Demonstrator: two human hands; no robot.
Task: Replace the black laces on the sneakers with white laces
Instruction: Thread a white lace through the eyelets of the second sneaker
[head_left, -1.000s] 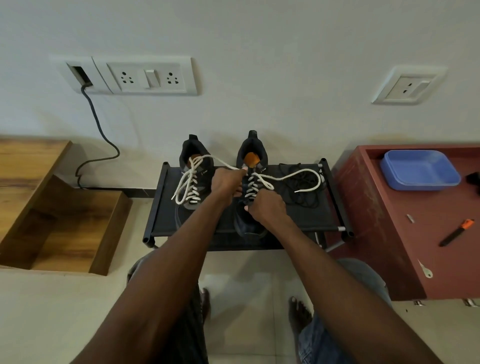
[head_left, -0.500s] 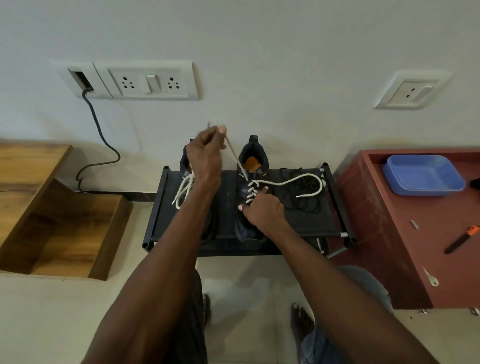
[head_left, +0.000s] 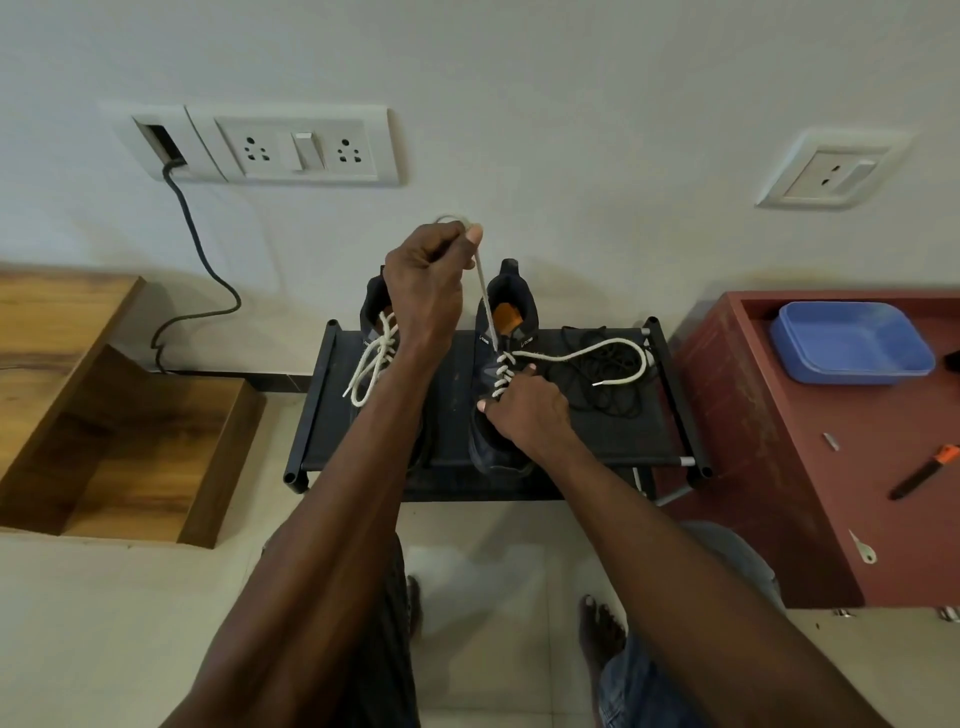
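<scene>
- Right hand (head_left: 524, 410) presses spread fingers on the dark fabric sneaker (head_left: 501, 374) on the black rack (head_left: 613, 441).
- At 11 o'clock, left hand (head_left: 426, 291) pinches the taut white woven lace (head_left: 485, 301).
- At 3 o'clock lies a tangled black lace (head_left: 608, 384).

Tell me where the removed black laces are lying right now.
In the head view, the black laces lie in a loose tangle on the black shoe rack, right of the right sneaker, under the white lace's loose end.
</scene>
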